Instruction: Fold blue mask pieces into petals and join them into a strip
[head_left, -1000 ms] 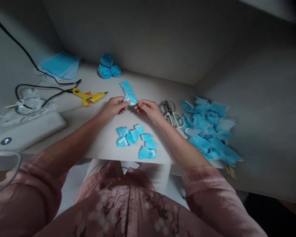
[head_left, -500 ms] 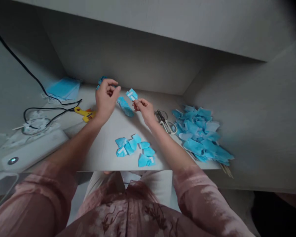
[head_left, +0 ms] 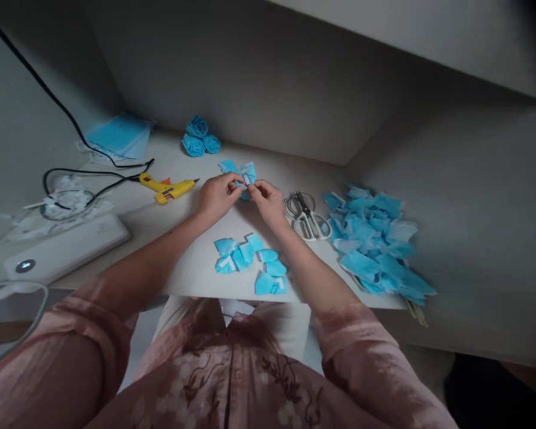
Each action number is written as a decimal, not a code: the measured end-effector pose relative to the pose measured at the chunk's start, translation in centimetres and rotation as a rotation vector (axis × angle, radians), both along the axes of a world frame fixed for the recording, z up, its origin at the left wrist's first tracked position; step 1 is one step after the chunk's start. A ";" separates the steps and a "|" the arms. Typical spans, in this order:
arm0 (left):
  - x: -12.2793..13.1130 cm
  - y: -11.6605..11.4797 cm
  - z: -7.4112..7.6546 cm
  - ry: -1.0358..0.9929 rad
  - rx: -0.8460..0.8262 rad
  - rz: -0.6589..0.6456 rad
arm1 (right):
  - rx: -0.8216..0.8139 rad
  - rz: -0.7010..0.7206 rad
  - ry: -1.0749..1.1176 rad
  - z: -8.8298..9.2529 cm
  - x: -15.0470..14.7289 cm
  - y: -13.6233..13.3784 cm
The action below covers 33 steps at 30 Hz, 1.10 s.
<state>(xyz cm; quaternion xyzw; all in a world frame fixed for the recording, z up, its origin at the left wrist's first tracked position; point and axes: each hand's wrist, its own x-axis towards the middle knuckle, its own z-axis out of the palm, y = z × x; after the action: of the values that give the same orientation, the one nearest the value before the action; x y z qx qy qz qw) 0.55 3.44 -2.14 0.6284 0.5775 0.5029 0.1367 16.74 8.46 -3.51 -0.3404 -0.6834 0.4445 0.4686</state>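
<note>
Between my two hands is a small blue fabric piece with a white strip on it, upright at my fingertips. My right hand pinches its lower edge. My left hand is closed at the same edge, thumb and forefinger together, touching it from the left. Another blue fabric piece lies just behind, partly hidden by my left hand. Nearer me on the table are several cut blue pieces, some with white strips. A yellow glue gun lies left of my left hand.
Blue fabric flowers sit at the back. Scissors lie beside my right wrist, near a heap of blue fabric. Flat blue sheets, a black cable and a white box-shaped device are on the left.
My left hand has moved down and right from the back, meeting the blue piece in my right hand. The flowers and glue gun are now uncovered. The view has shifted slightly.
</note>
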 end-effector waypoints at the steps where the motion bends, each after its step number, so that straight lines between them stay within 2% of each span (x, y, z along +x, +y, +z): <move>1: 0.0 0.0 -0.1 0.000 -0.003 0.007 | 0.007 -0.008 -0.009 0.0 0.0 0.0; 9: 0.1 -0.3 -0.1 0.017 0.018 0.061 | 0.087 -0.014 -0.095 0.2 0.1 -0.4; 18: -0.2 -0.1 -0.3 0.110 0.029 0.031 | 0.146 -0.011 -0.133 0.1 0.2 -0.3; 25: -0.3 -0.1 -0.2 0.131 0.014 0.043 | 0.286 -0.008 -0.211 -0.1 0.4 0.0; 33: -0.1 0.1 -0.3 0.138 0.010 0.045 | 0.370 -0.007 -0.264 0.2 0.6 -0.2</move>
<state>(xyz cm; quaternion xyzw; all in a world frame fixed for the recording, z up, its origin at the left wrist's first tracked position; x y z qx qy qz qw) 0.41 3.50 -2.48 0.6489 0.5972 0.4642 0.0822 17.33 8.28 -3.27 -0.3061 -0.8075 0.2615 0.4312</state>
